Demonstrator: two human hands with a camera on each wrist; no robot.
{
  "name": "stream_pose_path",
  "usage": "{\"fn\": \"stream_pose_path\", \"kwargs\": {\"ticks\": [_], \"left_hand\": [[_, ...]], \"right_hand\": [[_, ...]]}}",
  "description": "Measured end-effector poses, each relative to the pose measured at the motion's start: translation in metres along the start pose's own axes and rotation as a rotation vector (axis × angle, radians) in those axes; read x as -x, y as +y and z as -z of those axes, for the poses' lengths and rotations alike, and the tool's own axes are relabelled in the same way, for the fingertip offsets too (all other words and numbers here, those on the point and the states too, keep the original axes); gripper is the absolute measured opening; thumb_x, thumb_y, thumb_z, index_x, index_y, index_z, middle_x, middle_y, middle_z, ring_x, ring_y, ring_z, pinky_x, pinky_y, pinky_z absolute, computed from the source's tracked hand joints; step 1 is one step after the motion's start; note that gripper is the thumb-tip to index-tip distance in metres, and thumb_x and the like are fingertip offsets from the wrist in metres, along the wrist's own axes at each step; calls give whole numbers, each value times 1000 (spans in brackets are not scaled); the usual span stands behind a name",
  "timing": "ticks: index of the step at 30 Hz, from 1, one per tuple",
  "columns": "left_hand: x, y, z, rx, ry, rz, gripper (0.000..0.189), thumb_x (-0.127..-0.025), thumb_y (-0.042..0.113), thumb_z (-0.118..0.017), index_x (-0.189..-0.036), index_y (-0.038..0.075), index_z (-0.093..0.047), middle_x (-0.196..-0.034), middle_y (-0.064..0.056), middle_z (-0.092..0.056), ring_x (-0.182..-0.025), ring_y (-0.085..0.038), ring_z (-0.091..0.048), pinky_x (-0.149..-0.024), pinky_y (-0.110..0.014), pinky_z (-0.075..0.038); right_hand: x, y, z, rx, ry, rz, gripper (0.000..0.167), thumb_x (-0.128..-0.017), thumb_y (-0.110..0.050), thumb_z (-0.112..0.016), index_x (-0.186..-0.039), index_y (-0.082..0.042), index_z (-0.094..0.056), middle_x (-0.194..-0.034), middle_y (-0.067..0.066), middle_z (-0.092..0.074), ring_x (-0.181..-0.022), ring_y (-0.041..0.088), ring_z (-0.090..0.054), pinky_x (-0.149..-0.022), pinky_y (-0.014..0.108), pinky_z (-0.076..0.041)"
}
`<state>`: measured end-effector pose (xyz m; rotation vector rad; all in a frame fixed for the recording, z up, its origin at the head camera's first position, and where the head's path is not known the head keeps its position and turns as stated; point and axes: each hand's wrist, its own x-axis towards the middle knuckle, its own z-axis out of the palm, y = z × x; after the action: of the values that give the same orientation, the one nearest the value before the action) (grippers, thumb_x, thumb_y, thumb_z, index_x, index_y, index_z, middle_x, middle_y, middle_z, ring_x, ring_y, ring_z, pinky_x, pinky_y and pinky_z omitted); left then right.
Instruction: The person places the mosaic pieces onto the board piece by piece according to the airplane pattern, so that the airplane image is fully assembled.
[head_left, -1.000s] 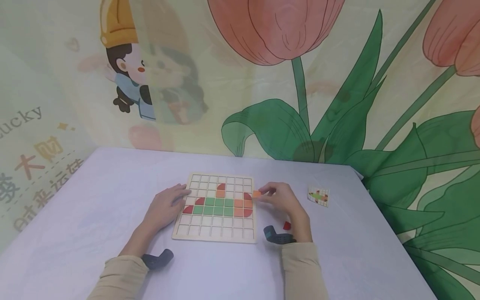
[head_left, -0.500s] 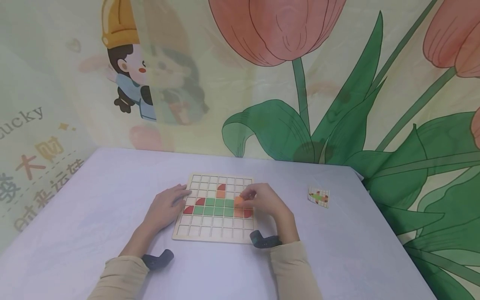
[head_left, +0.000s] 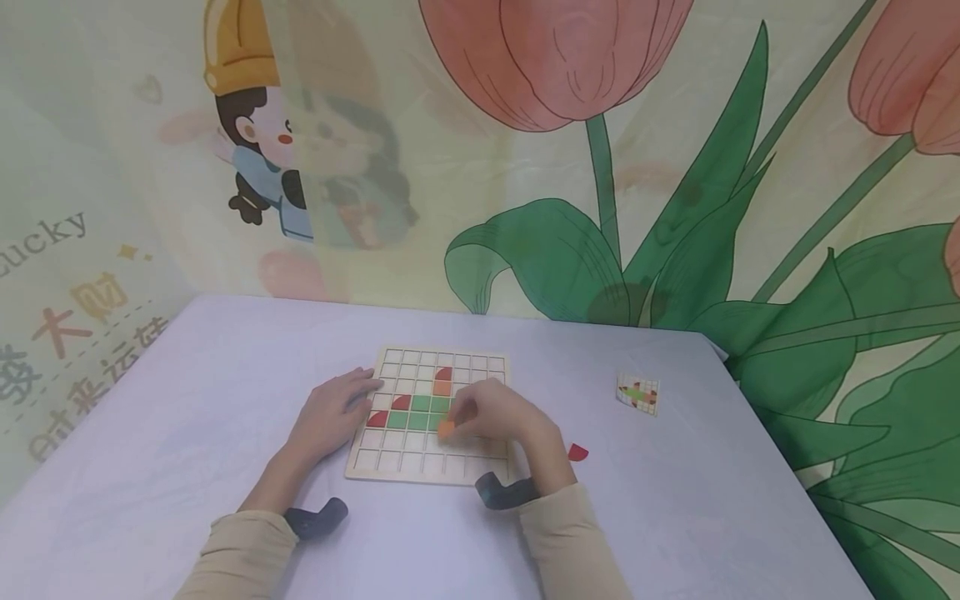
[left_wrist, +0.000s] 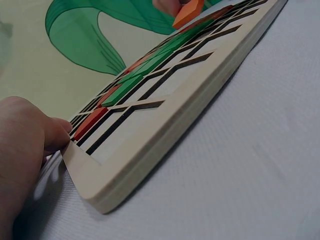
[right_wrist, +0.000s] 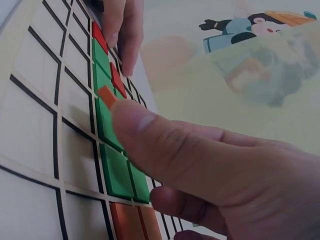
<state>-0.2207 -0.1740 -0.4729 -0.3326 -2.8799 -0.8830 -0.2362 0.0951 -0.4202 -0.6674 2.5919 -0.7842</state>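
A wooden grid board (head_left: 405, 471) lies flat on the table, holding green tiles (head_left: 418, 420), orange tiles and red quarter-round tiles (head_left: 377, 419). At its left edge rests my left hand (head_left: 330, 414), fingers fairly straight and touching the frame; in the left wrist view a digit lies against the board near a corner. Over the board, my right hand (head_left: 498, 412) pinches an orange square tile (head_left: 447, 430) between thumb and finger. The right wrist view has that tile (right_wrist: 107, 96) tilted just above the green row. My right hand hides the board's right part in the head view.
One loose red quarter-round tile (head_left: 578, 452) lies right of the board. A small pattern card (head_left: 637, 393) with a coloured grid sits farther right. Behind the white-covered table (head_left: 697, 500) hangs a printed backdrop (head_left: 540, 250).
My right hand has carried the orange tile leftward from beside the board's right edge to over its lower middle. The loose red tile is uncovered again. My left hand has stayed put.
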Motion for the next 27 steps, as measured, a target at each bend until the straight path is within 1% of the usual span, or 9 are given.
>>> {"fn": "stream_pose_path", "kwargs": {"ticks": [3, 6, 12, 17, 27], "left_hand": [[-1, -1, -1, -3, 2, -4, 36, -92, 18, -53, -127, 11, -60, -143, -10, -50, -137, -34, -39, -112, -58, -27], [0, -2, -1, 2, 4, -11, 36, -92, 18, -53, -126, 11, -60, -142, -11, -50, -136, -35, -39, -112, -58, -27], [0, -2, 0, 10, 6, -15, 36, -92, 17, -54, -126, 11, -60, -142, -11, -50, -136, -36, -39, -112, -58, -27], [0, -1, -1, 9, 3, -12, 36, -92, 18, -53, -126, 10, -60, -142, -11, -50, -136, -35, -39, -112, -58, -27], [0, 1, 2, -1, 11, -27, 36, -91, 16, -54, -125, 9, -61, -141, -11, -51, -136, -34, -40, -111, -57, -29]], "right_hand": [[1, -4, -2, 8, -37, -7, 14, -73, -25, -82, -81, -26, -70, -74, -13, -66, -71, 6, -60, -70, 21, -51], [2, -8, -4, 23, -50, -3, 13, -73, -23, -81, -80, -26, -70, -73, -12, -65, -70, 7, -59, -67, 21, -51], [3, -15, -7, 78, -43, 2, 13, -74, -21, -80, -78, -24, -68, -72, -12, -63, -69, 5, -58, -66, 18, -50], [2, -15, -9, 119, -26, -10, 15, -73, -20, -80, -78, -24, -67, -72, -12, -62, -69, 5, -57, -65, 18, -49], [3, -20, -10, 150, -12, -53, 15, -74, -21, -80, -77, -25, -65, -73, -12, -61, -70, 7, -55, -63, 20, -47]]}}
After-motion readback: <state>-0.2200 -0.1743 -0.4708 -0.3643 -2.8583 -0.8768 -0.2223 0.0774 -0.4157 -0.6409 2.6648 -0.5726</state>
